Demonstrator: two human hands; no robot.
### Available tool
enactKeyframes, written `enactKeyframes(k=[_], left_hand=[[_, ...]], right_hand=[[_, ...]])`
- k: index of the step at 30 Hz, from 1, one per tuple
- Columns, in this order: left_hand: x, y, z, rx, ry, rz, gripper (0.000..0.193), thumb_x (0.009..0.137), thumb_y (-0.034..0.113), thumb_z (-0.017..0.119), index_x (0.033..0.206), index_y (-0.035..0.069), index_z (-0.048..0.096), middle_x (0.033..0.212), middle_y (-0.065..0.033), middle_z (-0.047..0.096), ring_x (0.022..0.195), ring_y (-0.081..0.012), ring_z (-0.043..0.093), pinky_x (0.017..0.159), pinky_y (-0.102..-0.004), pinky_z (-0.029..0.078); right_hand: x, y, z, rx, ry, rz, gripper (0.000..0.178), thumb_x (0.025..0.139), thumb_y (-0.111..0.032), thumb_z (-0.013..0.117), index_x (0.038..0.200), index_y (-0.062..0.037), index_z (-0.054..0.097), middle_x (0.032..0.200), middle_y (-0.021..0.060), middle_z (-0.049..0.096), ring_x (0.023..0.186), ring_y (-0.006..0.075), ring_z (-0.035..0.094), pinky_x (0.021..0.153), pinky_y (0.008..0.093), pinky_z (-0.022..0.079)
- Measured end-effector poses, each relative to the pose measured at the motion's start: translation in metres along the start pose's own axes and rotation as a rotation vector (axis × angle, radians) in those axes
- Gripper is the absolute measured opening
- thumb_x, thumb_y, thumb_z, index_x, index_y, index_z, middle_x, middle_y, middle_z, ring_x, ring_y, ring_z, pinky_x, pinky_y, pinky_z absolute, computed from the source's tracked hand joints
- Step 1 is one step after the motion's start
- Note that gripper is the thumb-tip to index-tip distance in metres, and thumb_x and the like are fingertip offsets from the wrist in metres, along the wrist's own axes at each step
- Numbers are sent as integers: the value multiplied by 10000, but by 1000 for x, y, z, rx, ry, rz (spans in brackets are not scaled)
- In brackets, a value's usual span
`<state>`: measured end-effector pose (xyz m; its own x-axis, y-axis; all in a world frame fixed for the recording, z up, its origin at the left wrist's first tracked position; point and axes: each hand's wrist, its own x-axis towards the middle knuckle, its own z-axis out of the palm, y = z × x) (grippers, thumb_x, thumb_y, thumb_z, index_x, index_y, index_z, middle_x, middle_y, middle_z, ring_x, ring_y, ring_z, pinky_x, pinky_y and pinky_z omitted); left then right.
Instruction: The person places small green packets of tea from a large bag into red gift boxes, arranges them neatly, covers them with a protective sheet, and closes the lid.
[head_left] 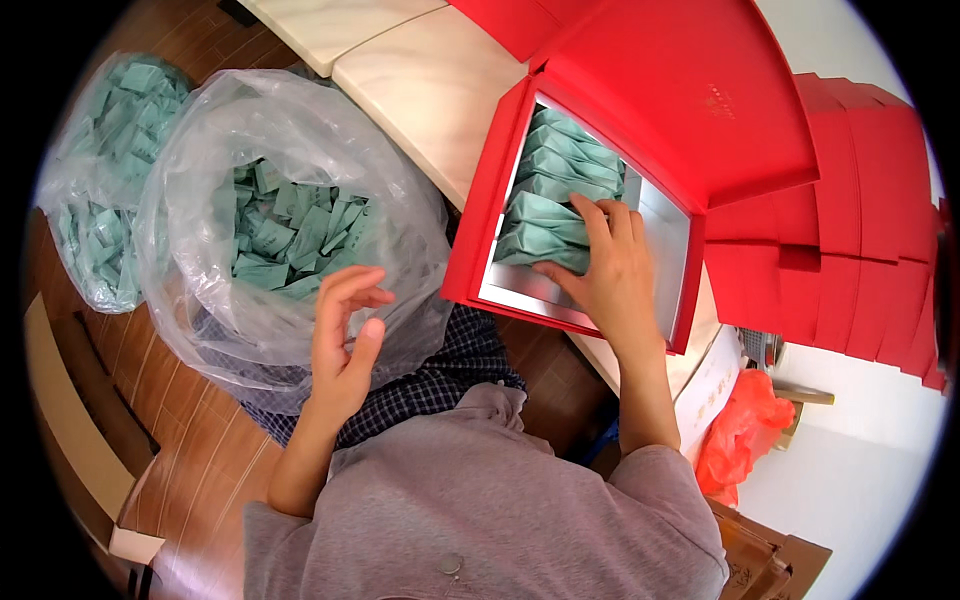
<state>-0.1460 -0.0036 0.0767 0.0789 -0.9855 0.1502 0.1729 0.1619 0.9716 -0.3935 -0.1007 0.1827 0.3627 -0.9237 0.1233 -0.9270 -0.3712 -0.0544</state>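
A red box point(473, 205) with a raised lid and a silver-coloured inside stands on the table's edge. Inside it, pale green packets point(567, 160) sit in a row along the left side. My right hand point(615, 265) reaches into the box, its thumb and fingers closed about the green packets point(543, 230) at the near end of that row. My left hand point(345, 345) is empty, fingers slightly bent and thumb apart, over the near right rim of a large clear plastic bag point(190, 250). Loose green packets point(275, 235) fill the bag's mouth.
Another clear bag of green packets point(105, 245) is at the far left. Stacked red boxes point(850, 230) stand to the right. A red plastic bag point(745, 430) lies at the table's near right, and cardboard point(75, 400) is on the floor at left.
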Motion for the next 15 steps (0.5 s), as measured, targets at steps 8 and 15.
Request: enactKeyframes(k=[8, 15], left_hand=[[-7, -17, -18, 22, 121, -156, 285, 915, 98, 515, 1188, 17, 525, 1184, -114, 489, 975, -179, 564, 870, -316, 435], [-1, -83, -40, 607, 228, -53, 290, 883, 119, 541, 1151, 8, 553, 1089, -175, 552, 971, -287, 579, 882, -363, 434]], right_hand=[[-5, -14, -23, 197, 258, 21, 472, 734, -195, 758, 1137, -29, 578, 1080, 147, 558, 1008, 331, 519, 887, 385, 424], [-3, -137, 33, 970, 237, -399, 106, 809, -44, 600, 905, -2, 611, 782, 119, 605, 715, 271, 589, 652, 364, 475]])
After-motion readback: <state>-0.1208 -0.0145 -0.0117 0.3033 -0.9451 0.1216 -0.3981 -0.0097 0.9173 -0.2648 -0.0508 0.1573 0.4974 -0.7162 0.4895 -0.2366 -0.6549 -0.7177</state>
